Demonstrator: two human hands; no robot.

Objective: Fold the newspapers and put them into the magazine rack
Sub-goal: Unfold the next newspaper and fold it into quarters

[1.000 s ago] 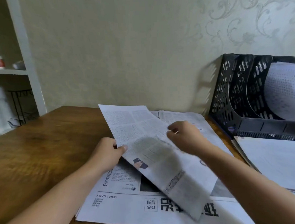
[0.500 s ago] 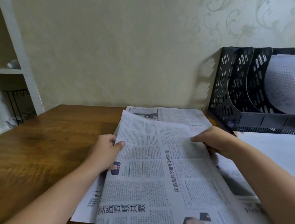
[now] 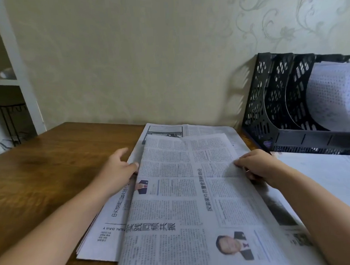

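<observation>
A folded newspaper sheet (image 3: 188, 191) lies mid-frame on a newspaper stack (image 3: 113, 211) on the wooden surface (image 3: 41, 178). The left hand (image 3: 117, 169) touches its left edge; the right hand (image 3: 258, 166) pinches its right edge. A black magazine rack (image 3: 273, 112) stands at right.

The newspaper (image 3: 184, 192) is grey-white with dense black print, a bold black headline and small portrait photos in dark suits. It lies on a table (image 3: 51, 177) of warm brown wood. Right of the newspaper stands a black magazine rack (image 3: 269, 112) — lattice-perforated — against pale cream wallpaper (image 3: 285, 17) with faint floral scrolls.
</observation>
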